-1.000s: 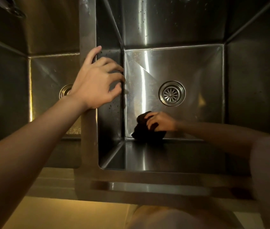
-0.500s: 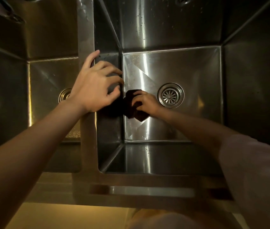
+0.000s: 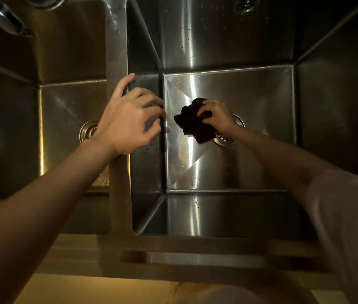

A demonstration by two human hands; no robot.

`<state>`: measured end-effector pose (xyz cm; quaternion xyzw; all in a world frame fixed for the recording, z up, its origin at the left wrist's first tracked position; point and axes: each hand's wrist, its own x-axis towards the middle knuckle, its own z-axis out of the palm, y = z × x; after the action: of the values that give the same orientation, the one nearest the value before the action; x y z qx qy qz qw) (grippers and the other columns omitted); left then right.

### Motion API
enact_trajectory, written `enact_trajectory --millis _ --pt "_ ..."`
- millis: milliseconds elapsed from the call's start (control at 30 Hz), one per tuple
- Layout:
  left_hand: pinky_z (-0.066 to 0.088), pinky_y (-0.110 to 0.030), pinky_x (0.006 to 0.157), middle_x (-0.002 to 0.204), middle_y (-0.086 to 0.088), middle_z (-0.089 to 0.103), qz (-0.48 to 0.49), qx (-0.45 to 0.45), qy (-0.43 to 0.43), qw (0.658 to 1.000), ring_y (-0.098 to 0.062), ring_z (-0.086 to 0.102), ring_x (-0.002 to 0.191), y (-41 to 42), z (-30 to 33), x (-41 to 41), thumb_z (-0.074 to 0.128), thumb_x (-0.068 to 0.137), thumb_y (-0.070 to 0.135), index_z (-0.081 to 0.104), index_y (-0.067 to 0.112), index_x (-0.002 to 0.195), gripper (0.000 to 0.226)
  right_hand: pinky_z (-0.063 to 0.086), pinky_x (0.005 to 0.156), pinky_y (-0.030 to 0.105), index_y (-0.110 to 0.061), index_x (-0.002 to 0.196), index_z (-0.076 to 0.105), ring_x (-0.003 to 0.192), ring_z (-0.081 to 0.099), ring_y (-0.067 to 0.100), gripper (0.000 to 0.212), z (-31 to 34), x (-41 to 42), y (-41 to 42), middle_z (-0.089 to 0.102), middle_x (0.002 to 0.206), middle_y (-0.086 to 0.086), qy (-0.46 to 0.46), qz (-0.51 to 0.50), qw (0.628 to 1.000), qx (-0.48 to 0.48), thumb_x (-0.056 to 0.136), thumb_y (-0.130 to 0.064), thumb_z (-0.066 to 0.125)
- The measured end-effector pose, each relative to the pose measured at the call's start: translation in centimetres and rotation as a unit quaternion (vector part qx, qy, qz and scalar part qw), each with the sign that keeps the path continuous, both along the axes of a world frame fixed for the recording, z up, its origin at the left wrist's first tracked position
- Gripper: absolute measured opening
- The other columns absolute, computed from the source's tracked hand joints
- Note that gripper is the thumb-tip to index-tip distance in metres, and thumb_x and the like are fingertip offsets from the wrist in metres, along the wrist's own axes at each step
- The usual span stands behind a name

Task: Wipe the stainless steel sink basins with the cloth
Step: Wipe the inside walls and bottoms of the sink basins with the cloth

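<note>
The right hand (image 3: 217, 115) grips the bunched dark cloth (image 3: 193, 121) on the right stainless steel basin (image 3: 261, 128) floor; left hand (image 3: 127, 119), fingers loosely spread, braces on the steel divider (image 3: 118, 62). Wiping over the round drain strainer (image 3: 226, 137) could snag the cloth.

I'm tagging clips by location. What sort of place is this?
Probably a kitchen sink area: a stainless steel double-basin sink with round metal drain strainers, a chrome faucet spout, and a dark crumpled cloth in the right hand.

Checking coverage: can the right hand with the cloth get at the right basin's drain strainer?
Probably yes: the right hand holding the cloth already partly overlaps the drain strainer; nothing blocks it.
</note>
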<state>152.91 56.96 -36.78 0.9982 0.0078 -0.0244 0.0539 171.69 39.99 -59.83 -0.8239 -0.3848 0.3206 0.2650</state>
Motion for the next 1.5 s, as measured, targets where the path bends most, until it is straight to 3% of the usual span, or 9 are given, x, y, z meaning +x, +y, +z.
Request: enact_trajectory --millis 233,367,667,800,967,1100,1267,1333,1500 --pt "0.013 -0.049 0.118 0.109 0.004 0.07 0.001 0.006 -0.004 1.0 -0.018 0.058 0.111 -0.2 0.1 0.0 0.046 0.09 0.031 0.075 0.022 0.099 0.032 0.033 0.101 0.018 -0.02 0.097 0.074 0.127 0.047 0.015 0.03 0.5 -5.4 2.6 0.057 0.129 0.004 0.047 -0.112 0.992 0.033 0.071 -0.006 0.072" --pt "0.012 -0.05 0.118 0.109 0.003 0.07 0.001 0.013 0.009 1.0 -0.019 0.058 0.111 -0.3 0.2 0.1 0.043 0.091 0.033 0.075 0.022 0.097 0.035 0.034 0.106 0.024 -0.013 0.097 0.072 0.129 0.044 0.018 0.03 0.6 -8.8 -0.3 0.065 0.117 0.005 0.033 -0.214 0.976 0.028 0.07 0.0 0.07" --pt "0.01 -0.051 0.118 0.111 0.0 0.07 -0.014 0.008 0.019 1.0 -0.02 0.056 0.115 -0.5 0.6 0.0 0.036 0.093 0.035 0.073 0.021 0.1 0.041 0.034 0.106 0.028 -0.013 0.106 0.066 0.131 0.041 0.023 0.025 2.3 -13.2 0.0 0.058 0.126 0.011 0.034 -0.604 0.797 -0.007 0.082 -0.008 0.064" --pt "0.01 -0.047 0.118 0.109 -0.003 0.069 -0.008 -0.033 -0.003 0.999 -0.021 0.058 0.111 -0.4 0.6 -0.1 0.037 0.091 0.033 0.073 0.016 0.099 0.041 0.035 0.108 0.036 -0.005 0.111 0.06 0.128 0.044 0.028 0.035 3.5 -13.9 1.0 0.057 0.125 0.015 0.038 -0.663 0.747 0.024 0.08 -0.017 0.071" --pt "0.004 -0.039 0.118 0.111 -0.004 0.068 -0.003 -0.052 -0.003 0.999 -0.018 0.057 0.111 0.0 0.2 -0.2 0.04 0.092 0.029 0.071 0.015 0.102 0.036 0.028 0.114 0.035 -0.017 0.137 0.045 0.138 0.032 0.024 0.064 3.5 -14.6 2.0 0.04 0.146 0.008 0.036 -0.702 0.711 -0.009 0.081 -0.038 0.069" --pt "0.009 -0.046 0.118 0.112 -0.002 0.066 -0.011 -0.05 0.011 0.999 -0.018 0.055 0.113 0.4 -0.4 -0.2 0.039 0.093 0.028 0.07 0.016 0.105 0.035 0.024 0.115 0.039 -0.028 0.149 0.025 0.144 0.018 0.029 0.076 3.5 -14.7 2.3 0.017 0.156 0.012 0.039 -0.716 0.696 -0.025 0.085 -0.042 0.064" --pt "0.015 -0.052 0.112 0.118 -0.005 0.064 -0.037 0.0 0.047 0.998 -0.028 0.051 0.119 0.3 -0.1 0.1 0.033 0.09 0.03 0.067 0.016 0.108 0.041 0.027 0.112 0.041 -0.03 0.15 0.019 0.145 0.017 0.028 0.076 3.8 -14.3 2.2 0.017 0.156 0.012 0.068 -0.766 0.639 -0.019 0.088 -0.047 0.059" --pt "0.012 -0.052 0.116 0.119 -0.002 0.064 -0.028 -0.01 0.031 0.999 -0.023 0.052 0.118 0.2 -0.1 -0.1 0.039 0.093 0.028 0.068 0.018 0.109 0.035 0.023 0.115 0.04 -0.028 0.15 0.021 0.144 0.018 0.029 0.074 3.8 -14.0 2.5 0.019 0.156 0.012 0.063 -0.763 0.642 -0.017 0.089 -0.046 0.058" --pt "0.004 -0.048 0.117 0.119 -0.001 0.064 -0.02 -0.019 0.036 0.999 -0.018 0.053 0.117 0.0 0.3 -0.4 0.04 0.095 0.028 0.068 0.019 0.11 0.032 0.015 0.119 0.046 -0.029 0.148 0.031 0.146 0.013 0.03 0.059 2.9 -14.2 3.9 0.018 0.157 0.01 0.029 -0.675 0.734 -0.061 0.094 -0.044 0.05"
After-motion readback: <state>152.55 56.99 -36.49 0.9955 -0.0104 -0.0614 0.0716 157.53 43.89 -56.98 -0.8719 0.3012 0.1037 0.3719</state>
